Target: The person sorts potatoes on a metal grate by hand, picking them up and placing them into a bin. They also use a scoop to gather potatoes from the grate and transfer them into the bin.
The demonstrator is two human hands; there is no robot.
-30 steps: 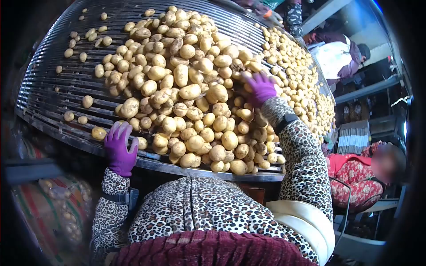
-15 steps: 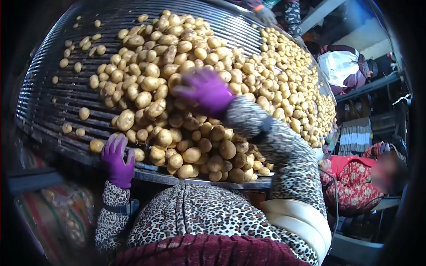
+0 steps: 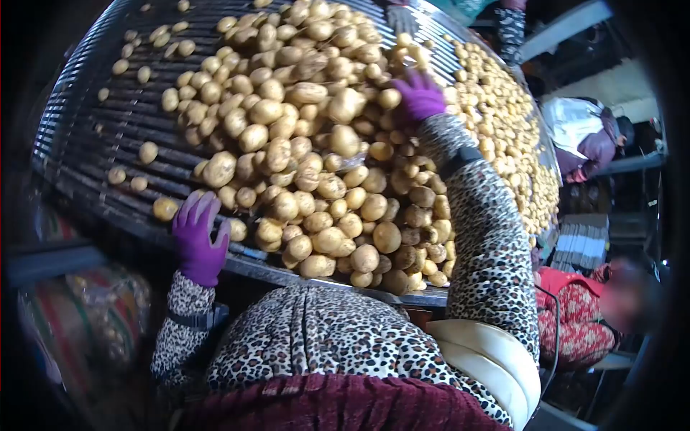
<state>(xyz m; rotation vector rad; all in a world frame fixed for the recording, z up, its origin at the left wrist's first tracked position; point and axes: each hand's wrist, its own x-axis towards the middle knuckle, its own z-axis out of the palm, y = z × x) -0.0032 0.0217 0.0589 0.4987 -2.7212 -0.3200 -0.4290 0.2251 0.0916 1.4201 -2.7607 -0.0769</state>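
A big heap of yellow-brown potatoes lies on a dark roller table in front of me. My left hand, in a purple glove, rests on the table's near edge with its fingers spread, next to a single potato. My right hand, also in a purple glove, reaches far across the heap and lies on the potatoes at its right side. I see nothing gripped in it. Both my sleeves are leopard-patterned.
A second mass of smaller potatoes covers the table's far right. A person in red floral clothing sits at the right, and another person in white and purple stands behind. A striped sack sits at lower left.
My right hand swept from the right side of the heap to the left over its middle, then back out to the far right. My left hand stayed on the near edge.
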